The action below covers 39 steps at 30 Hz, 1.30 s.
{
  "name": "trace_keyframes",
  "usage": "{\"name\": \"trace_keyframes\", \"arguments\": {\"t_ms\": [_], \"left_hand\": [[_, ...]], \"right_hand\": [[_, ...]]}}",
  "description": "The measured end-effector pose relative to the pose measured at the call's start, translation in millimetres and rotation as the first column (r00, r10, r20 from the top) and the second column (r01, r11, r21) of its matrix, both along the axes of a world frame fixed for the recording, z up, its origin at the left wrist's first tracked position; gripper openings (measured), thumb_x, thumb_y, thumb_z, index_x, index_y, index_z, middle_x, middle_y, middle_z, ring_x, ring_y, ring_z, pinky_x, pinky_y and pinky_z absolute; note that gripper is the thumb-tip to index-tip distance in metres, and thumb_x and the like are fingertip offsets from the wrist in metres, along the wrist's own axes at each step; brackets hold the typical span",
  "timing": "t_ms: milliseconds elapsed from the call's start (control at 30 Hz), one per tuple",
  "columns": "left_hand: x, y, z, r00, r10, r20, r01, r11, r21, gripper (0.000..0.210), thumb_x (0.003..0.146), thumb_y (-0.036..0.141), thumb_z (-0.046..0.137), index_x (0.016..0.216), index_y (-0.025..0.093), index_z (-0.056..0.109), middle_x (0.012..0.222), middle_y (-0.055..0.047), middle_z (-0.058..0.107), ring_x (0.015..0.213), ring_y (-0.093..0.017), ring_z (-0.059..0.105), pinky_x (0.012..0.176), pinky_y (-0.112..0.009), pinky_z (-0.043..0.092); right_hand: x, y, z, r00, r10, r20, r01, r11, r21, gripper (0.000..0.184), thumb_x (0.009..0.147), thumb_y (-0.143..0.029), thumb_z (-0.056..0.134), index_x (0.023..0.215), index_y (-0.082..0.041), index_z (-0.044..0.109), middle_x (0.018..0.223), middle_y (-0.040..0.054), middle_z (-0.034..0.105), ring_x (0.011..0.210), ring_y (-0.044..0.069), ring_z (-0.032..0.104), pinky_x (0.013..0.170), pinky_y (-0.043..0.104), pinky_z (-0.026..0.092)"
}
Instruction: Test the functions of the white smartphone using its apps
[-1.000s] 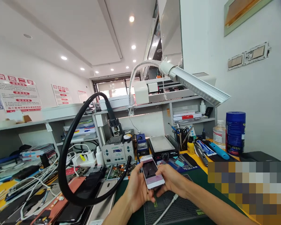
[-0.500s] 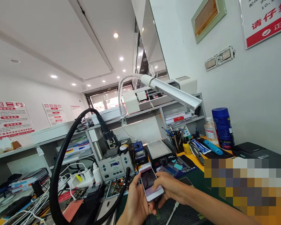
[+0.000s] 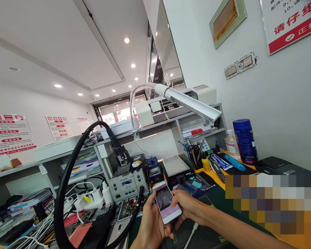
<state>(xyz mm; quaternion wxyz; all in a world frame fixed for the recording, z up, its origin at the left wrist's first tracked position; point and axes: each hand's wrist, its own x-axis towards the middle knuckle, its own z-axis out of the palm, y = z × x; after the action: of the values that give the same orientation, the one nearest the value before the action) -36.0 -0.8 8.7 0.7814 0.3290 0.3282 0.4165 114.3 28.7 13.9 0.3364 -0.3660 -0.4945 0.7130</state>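
Note:
A white smartphone (image 3: 163,199) with a lit screen is tilted upright in front of me, over the bench. My left hand (image 3: 152,221) is wrapped round its left edge and lower back, thumb along the side. My right hand (image 3: 189,204) grips the right edge, its thumb at the lower part of the screen. The fingers behind the phone are partly hidden. Below the hands lies a dark perforated pad (image 3: 204,233), with a white cable (image 3: 191,236) across it.
A thick black hose (image 3: 60,186) arches at left from a grey hot-air station (image 3: 125,185). Behind the phone stands a flat heating plate (image 3: 176,166). A lamp (image 3: 194,103) hangs overhead. Tools, a pen holder (image 3: 195,155) and a blue can (image 3: 245,141) stand at right; tangled cables lie at left.
The phone's screen looks a little brighter and pinker. Both hands keep nearly the same hold on the phone, and the camera view has shifted slightly.

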Motion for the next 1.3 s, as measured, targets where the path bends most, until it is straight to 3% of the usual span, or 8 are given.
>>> {"name": "trace_keyframes", "arguments": {"t_ms": [200, 500, 1000, 1300], "left_hand": [[-1.0, 1.3, -1.2, 1.000, -0.002, 0.005, 0.002, 1.000, 0.012, 0.067, 0.090, 0.065, 0.038, 0.121, 0.008, 0.058, 0.067, -0.006, 0.068, 0.036, -0.018, 0.058, 0.038, -0.031, 0.050], [-1.9, 2.5, -3.4, 0.998, -0.046, 0.046, 0.045, 0.999, 0.015, 0.067, 0.091, 0.063, 0.038, 0.128, 0.008, 0.054, 0.069, -0.008, 0.069, 0.038, -0.020, 0.060, 0.039, -0.032, 0.052], [1.4, 0.4, 0.8, 1.000, -0.013, -0.013, 0.013, 1.000, -0.006, 0.070, 0.092, 0.065, 0.033, 0.116, 0.005, 0.059, 0.064, -0.007, 0.066, 0.036, -0.020, 0.060, 0.037, -0.031, 0.051], [1.3, 1.4, -2.5, 1.000, -0.002, -0.027, 0.002, 1.000, 0.004, 0.068, 0.092, 0.064, 0.032, 0.114, 0.005, 0.059, 0.064, -0.006, 0.066, 0.038, -0.020, 0.061, 0.039, -0.032, 0.051]], "right_hand": [[0.4, 3.0, -3.0, 0.996, 0.084, -0.027, -0.084, 0.996, -0.007, 0.022, 0.065, -0.025, 0.043, 0.078, -0.013, 0.057, 0.066, 0.0101, 0.064, 0.059, 0.020, 0.062, 0.049, 0.032, 0.055], [-0.6, 0.8, -0.6, 1.000, 0.019, -0.015, -0.019, 1.000, -0.020, 0.018, 0.066, -0.022, 0.045, 0.079, -0.016, 0.055, 0.065, 0.0073, 0.064, 0.057, 0.021, 0.062, 0.046, 0.032, 0.053], [1.0, -0.2, 3.1, 1.000, 0.023, -0.002, -0.023, 0.999, -0.039, 0.024, 0.067, -0.019, 0.043, 0.087, -0.014, 0.053, 0.067, 0.0105, 0.066, 0.057, 0.022, 0.063, 0.046, 0.031, 0.055], [-0.6, 5.0, -3.7, 1.000, 0.001, 0.012, 0.000, 0.998, -0.055, 0.023, 0.069, -0.020, 0.043, 0.089, -0.014, 0.052, 0.066, 0.0093, 0.065, 0.056, 0.022, 0.064, 0.043, 0.032, 0.054]]}}
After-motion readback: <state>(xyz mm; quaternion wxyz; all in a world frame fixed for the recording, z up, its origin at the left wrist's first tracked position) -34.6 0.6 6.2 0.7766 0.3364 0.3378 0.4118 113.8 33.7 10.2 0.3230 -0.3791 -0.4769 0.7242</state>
